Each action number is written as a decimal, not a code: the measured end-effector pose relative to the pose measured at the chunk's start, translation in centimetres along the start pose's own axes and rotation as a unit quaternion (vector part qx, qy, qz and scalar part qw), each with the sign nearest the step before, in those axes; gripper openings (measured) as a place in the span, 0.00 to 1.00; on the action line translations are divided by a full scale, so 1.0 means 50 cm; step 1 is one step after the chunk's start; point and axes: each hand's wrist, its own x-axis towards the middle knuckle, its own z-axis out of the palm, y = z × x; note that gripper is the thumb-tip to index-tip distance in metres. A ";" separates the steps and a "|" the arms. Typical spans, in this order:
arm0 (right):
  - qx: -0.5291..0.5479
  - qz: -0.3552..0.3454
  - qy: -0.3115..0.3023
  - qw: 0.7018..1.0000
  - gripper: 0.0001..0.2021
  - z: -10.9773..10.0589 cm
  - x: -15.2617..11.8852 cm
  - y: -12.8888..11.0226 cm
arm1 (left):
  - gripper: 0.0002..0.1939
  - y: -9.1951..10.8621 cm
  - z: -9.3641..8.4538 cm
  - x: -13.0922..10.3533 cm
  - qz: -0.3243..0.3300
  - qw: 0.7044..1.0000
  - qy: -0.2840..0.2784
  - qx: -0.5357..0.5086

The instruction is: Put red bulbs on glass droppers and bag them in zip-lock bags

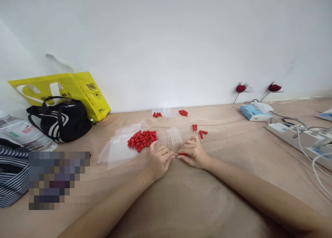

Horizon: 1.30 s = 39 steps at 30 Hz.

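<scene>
Between my hands is a thin clear tube with a red rubber bulb on its right end. My left hand pinches the tube's left end. The fingers of my right hand are closed on the red bulb. Just beyond them lies a row of clear tubes. A pile of red bulbs sits left of the row, on clear plastic bags. At the row's right end are tubes with red bulbs fitted, and loose red bulbs lie beside them.
Near the wall, small bags hold red bulbs. Left stand a yellow bag, a black bag and a plastic bottle. Right are a tissue pack, two red artificial flowers and a power strip with cables.
</scene>
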 end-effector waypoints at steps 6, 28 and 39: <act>0.012 0.005 -0.017 1.000 0.10 -0.003 0.003 -0.002 | 0.10 -0.002 0.000 0.000 -0.007 1.000 -0.011 0.001; 0.304 0.420 0.141 0.843 0.17 -0.040 0.041 0.104 | 0.10 -0.008 -0.004 0.004 -0.052 0.996 0.006 -0.066; -0.019 0.547 0.000 0.837 0.18 -0.059 0.022 0.199 | 0.08 -0.008 0.003 0.007 -0.057 0.996 -0.035 -0.061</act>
